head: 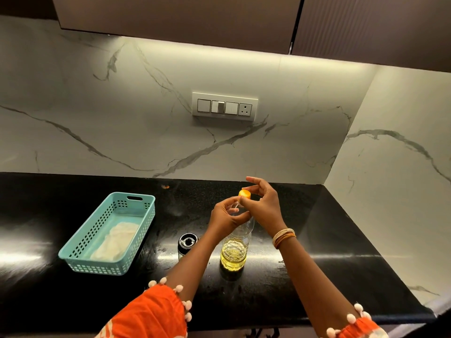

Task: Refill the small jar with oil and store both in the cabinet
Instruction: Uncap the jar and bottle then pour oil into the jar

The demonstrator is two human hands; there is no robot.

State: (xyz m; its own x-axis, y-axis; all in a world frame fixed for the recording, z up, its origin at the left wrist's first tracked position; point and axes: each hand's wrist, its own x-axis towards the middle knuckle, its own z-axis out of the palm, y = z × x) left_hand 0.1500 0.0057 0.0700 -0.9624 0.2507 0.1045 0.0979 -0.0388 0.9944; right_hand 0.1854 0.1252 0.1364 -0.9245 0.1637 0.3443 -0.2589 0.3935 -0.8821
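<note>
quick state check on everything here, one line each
oil bottle: upright on counter, partly full
orange cap: on bottle neck
small jar: upright, black lid on
left hand: grips bottle neck
right hand: pinches cap
teal basket: holds white cloth
upper cabinet: closed

My left hand [228,215] covers the neck of the bottle [235,250], so the grip there is only partly visible. My right hand [262,203] hides the far side of the cap [244,194]; I cannot tell if the cap sits on the thread or is already loose. My left arm passes in front of the jar [187,242], and its lower right part is hidden. What is inside the jar is too dark to tell. The white cloth [114,241] in the basket [80,247] is blurred, and the near wall hides its front edge. My sleeves and the counter [48,289] are cut off by the bottom edge. The cabinet [183,18] is cut off at the top.
</note>
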